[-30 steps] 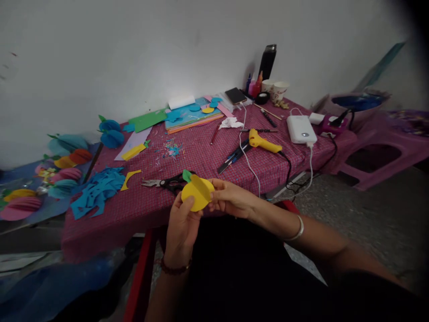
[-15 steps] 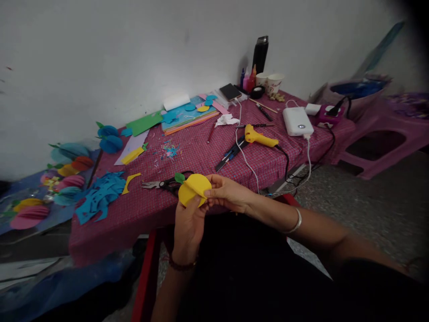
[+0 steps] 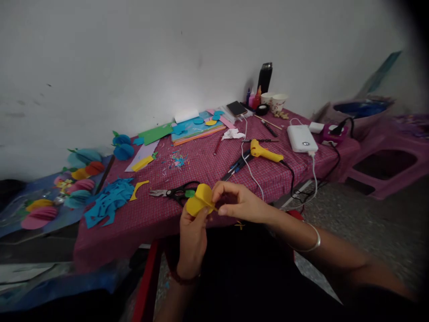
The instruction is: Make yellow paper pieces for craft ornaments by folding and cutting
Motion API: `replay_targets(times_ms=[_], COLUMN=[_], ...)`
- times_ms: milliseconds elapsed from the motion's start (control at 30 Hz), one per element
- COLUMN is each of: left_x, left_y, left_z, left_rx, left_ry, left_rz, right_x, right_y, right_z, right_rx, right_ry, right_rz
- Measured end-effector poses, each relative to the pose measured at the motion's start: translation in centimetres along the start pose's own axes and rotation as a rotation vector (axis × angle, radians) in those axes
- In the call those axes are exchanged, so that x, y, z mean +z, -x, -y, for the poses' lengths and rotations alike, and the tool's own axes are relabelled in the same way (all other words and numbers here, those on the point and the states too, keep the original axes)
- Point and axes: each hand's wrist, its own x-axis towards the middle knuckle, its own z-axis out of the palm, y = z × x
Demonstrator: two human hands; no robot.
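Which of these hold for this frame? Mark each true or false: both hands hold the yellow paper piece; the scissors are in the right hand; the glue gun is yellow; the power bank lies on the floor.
1. Both hands hold the yellow paper piece: true; left hand and right hand pinch it.
2. False: the scissors lie on the table.
3. The glue gun is yellow: true.
4. False: the power bank lies on the table.

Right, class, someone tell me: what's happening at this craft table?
A person holds a folded yellow paper fruit with a green leaf in both hands, left hand beneath, right hand pinching its edge. On the checked red tablecloth behind lie black scissors, blue paper scraps and a yellow glue gun.
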Motion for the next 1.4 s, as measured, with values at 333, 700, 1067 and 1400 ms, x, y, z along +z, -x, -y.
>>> replay_targets(times_ms=[333,700,1067,1400], left_x=[-0.7,-0.9,-0.3,-2.5], left_y=[1.0,0.9,1.4,0.8], left_z=[-0.2,0.0,0.0,1.3], left_rx=[0.492,0.381,0.401,0.263], left_ry=[-0.498,-0.462,-0.408,-0.292], left_rz=[-0.116,-0.106,-0.101,0.060], right_x=[0.2,0.5,0.5,0.4], right_y=[0.0,-0.1,0.1,-0.1], right_z=[0.1,-0.9,-0.3,-0.9], right_rx=[0.034,0.185,0.173,0.127], right_ry=[-0.006,-0.103,0.018,0.299], right_rz=[0.063,0.125,0.098,0.144])
